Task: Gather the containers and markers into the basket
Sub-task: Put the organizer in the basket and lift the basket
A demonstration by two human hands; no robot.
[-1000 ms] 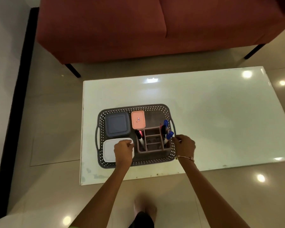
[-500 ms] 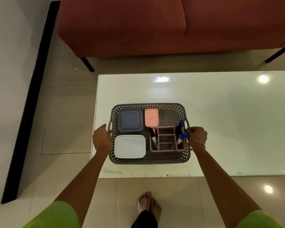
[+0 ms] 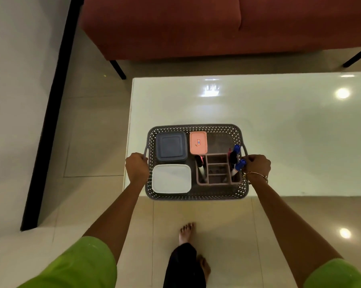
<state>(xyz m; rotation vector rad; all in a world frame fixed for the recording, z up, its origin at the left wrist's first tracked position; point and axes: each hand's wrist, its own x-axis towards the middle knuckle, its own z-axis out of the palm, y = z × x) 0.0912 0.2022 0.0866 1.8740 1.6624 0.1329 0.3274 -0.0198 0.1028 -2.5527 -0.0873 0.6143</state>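
The gathering was judged done — the containers (image 3: 171, 178) and markers (image 3: 236, 161) were seen inside the basket (image 3: 196, 197) at the table's (image 3: 258, 121) near left corner, its side handles gripped by the left hand (image 3: 136, 169) and the right hand (image 3: 257, 165) — only carrying, perhaps, remained.

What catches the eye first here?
A grey basket is at the near edge of the white table, the left hand and right hand gripping its side handles. Inside lie a grey container, a pink container and a white container, beside blue-capped markers standing in a pink organizer.
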